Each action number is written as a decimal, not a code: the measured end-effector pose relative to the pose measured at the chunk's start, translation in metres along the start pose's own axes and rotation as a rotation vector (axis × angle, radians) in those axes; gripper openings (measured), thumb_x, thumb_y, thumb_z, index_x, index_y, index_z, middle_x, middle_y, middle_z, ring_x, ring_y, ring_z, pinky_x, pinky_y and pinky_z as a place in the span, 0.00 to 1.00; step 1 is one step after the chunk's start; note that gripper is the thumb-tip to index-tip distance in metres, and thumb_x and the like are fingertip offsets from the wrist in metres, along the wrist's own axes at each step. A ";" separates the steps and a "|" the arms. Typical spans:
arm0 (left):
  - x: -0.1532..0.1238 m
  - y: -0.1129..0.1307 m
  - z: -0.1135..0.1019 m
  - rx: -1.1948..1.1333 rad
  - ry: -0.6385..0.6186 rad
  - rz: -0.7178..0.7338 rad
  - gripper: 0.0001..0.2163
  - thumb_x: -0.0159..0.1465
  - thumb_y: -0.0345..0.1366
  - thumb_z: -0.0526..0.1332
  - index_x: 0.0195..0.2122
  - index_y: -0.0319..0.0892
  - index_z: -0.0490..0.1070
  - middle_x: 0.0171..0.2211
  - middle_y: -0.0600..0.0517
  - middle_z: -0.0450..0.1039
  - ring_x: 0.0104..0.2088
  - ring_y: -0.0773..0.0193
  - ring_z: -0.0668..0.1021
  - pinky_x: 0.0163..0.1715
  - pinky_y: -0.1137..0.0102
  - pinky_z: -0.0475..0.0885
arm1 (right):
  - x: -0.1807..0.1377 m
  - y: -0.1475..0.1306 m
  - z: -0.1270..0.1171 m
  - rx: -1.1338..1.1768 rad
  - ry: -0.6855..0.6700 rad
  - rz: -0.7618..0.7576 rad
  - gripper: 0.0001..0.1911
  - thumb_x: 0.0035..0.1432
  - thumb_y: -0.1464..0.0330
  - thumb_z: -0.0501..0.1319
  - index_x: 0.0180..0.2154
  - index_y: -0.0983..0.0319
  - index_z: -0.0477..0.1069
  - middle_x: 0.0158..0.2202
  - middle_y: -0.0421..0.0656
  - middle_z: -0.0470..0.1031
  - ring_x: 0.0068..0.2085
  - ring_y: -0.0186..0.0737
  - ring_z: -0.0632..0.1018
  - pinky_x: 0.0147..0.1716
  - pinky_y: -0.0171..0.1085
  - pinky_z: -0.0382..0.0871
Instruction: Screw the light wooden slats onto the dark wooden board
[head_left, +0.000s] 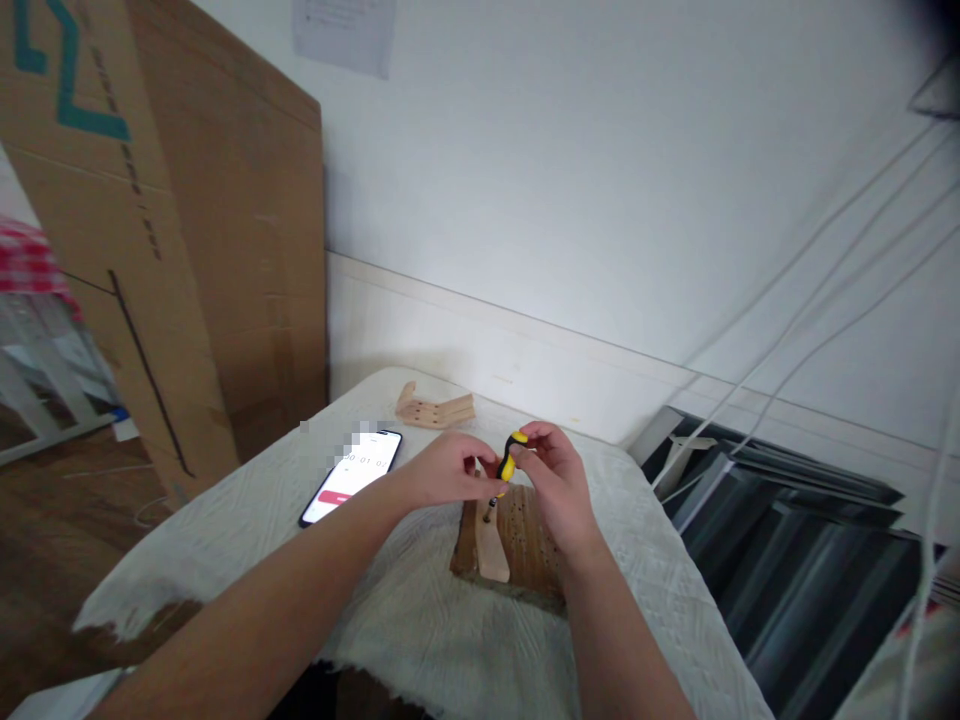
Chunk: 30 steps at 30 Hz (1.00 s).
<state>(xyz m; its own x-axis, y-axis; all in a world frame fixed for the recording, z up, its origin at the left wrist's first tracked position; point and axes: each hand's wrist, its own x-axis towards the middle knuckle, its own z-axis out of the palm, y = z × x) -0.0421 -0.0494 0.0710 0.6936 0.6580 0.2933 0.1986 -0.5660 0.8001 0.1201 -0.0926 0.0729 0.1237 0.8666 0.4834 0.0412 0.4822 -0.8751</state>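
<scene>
My right hand (556, 485) grips the top of a stubby yellow and black screwdriver (509, 462), which stands nearly upright. Its tip points down at a pale wooden strip (491, 552) lying on a brown wooden board (525, 545) full of small holes. My left hand (444, 467) is curled beside the screwdriver, fingertips pinched near its shaft and the strip's upper end. What the fingertips press on is hidden.
A smartphone (350, 475) with a lit screen lies left of the hands on the white cloth-covered table (270, 540). A light wooden piece (435, 409) with holes rests at the table's far edge. A big cardboard box (172, 220) leans at left; dark panels (795, 545) and white cables (825, 300) are at right.
</scene>
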 end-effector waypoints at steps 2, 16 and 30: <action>0.000 0.001 0.000 0.028 0.031 0.024 0.12 0.56 0.42 0.64 0.30 0.36 0.76 0.21 0.55 0.68 0.22 0.73 0.65 0.21 0.77 0.58 | 0.001 0.000 0.001 0.020 0.007 0.002 0.09 0.49 0.68 0.66 0.33 0.57 0.68 0.30 0.36 0.69 0.30 0.34 0.70 0.30 0.35 0.65; -0.001 -0.003 0.002 0.042 0.056 0.038 0.11 0.56 0.40 0.63 0.27 0.36 0.74 0.20 0.56 0.64 0.21 0.73 0.63 0.20 0.77 0.56 | 0.000 0.004 0.000 -0.017 0.031 0.023 0.11 0.49 0.65 0.65 0.37 0.57 0.71 0.34 0.39 0.72 0.34 0.38 0.72 0.33 0.38 0.67; -0.002 -0.001 0.000 -0.006 -0.002 0.045 0.10 0.56 0.40 0.63 0.26 0.36 0.72 0.18 0.58 0.61 0.21 0.73 0.63 0.20 0.77 0.55 | -0.002 0.005 0.000 -0.051 0.044 -0.011 0.12 0.51 0.64 0.64 0.40 0.58 0.73 0.37 0.42 0.74 0.37 0.40 0.73 0.36 0.40 0.68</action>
<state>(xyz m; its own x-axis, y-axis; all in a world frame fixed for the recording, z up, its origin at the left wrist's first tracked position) -0.0440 -0.0498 0.0696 0.7034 0.6308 0.3276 0.1631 -0.5918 0.7894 0.1205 -0.0919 0.0675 0.1663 0.8542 0.4926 0.0933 0.4837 -0.8703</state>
